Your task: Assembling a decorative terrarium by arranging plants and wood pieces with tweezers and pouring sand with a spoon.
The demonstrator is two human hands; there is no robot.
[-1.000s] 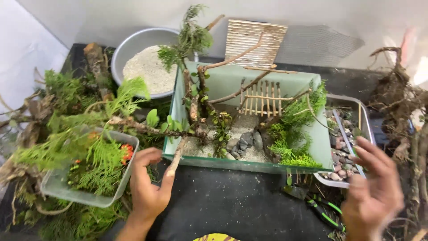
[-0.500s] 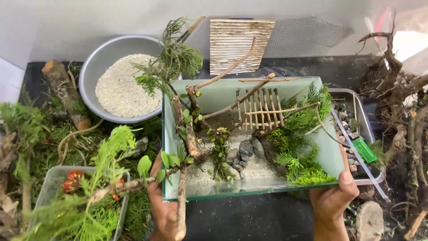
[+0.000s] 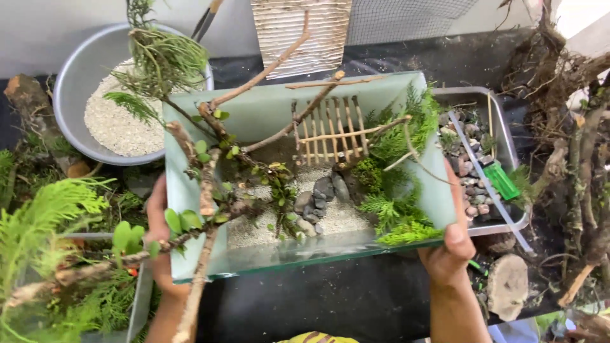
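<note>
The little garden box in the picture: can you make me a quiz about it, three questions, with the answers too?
1. True or false: both hands hold the glass tank at once.
2. What fills the grey round bowl behind the tank? A) water B) pale sand C) red berries
3. Which thing stands at the back of the tank, made of thin sticks?

Key
1. True: the left hand grips the left end, and the right hand grips the right front corner.
2. B, pale sand.
3. A small stick fence, behind the dark stones and beside the green fronds.
</note>
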